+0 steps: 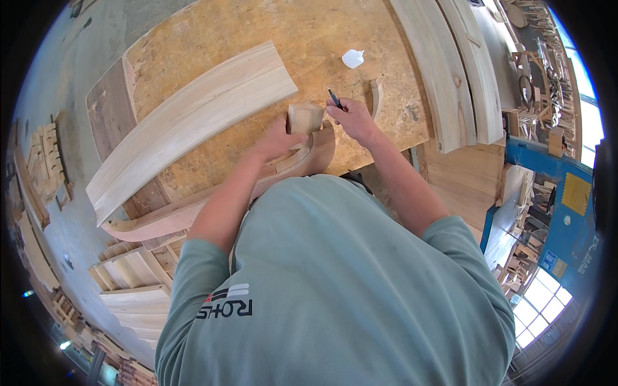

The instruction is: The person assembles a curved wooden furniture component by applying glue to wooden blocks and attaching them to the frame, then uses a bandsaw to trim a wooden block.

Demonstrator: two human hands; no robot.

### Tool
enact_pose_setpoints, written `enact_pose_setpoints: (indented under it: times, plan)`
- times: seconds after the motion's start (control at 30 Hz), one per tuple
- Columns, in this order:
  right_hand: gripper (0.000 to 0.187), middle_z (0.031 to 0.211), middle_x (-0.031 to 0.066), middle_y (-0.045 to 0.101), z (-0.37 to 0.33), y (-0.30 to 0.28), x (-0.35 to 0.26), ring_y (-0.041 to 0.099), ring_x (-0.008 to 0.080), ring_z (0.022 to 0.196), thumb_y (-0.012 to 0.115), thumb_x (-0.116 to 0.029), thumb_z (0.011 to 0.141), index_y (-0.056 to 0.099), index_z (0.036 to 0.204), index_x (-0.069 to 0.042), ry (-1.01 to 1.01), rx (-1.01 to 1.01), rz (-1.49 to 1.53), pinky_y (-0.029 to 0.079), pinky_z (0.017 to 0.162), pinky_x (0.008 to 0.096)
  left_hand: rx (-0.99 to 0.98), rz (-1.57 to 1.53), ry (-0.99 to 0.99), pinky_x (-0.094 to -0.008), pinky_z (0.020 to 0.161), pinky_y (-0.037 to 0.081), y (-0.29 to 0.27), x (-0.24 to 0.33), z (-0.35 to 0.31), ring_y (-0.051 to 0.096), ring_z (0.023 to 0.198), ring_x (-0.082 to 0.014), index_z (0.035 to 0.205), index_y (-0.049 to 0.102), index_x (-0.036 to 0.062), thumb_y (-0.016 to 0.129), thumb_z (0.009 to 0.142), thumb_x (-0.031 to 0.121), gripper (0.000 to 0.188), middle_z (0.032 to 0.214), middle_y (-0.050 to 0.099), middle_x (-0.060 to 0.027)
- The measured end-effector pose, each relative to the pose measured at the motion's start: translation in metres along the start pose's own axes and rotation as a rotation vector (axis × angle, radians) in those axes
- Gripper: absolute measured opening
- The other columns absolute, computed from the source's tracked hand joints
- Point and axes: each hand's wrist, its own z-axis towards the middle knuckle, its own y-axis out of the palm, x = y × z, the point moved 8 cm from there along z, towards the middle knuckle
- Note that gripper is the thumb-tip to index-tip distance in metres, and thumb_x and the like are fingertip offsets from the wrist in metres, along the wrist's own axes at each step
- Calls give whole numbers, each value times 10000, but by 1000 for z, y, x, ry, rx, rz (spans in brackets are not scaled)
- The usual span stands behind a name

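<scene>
Steadying a wooden block beside a curved rail near the edge of the desk, the left hand grips it, apparently against slipping, while the right hand pinches a pen.

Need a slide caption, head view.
Head view: left hand against a wooden block, right hand holding a dark pen-like tool, over a worn workbench.

Curved wooden board along the left side of your bench, white object toward its right edge, pale planks beyond, blue frame farther right
</scene>
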Motion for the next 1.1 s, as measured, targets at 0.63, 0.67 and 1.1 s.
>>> enact_pose_setpoints:
  times: [0.63,0.67,1.1]
  plan:
    - [254,725,23,543,-12,15,28,487,106,635,601,-248,928,674,991,-13,379,-153,218,404,566,267,-482,309,-216,-318,1009,442,4,35,10,557,1134,-176,1520,437,226,701,709,173,854,1323,613,-46]
    - [249,742,24,552,-9,17,33,489,105,645,602,-230,916,671,1008,-9,372,-151,227,406,573,264,-515,281,-170,-318,1012,438,7,37,15,557,1119,-175,1522,435,237,694,708,171,857,1322,610,-38]
    - [308,834,-9,564,-11,21,38,481,95,701,619,-133,838,658,1106,15,320,-203,339,402,627,251,-553,418,-160,-318,1025,435,11,42,25,576,1155,-186,1486,484,198,708,706,210,812,1279,642,-63]
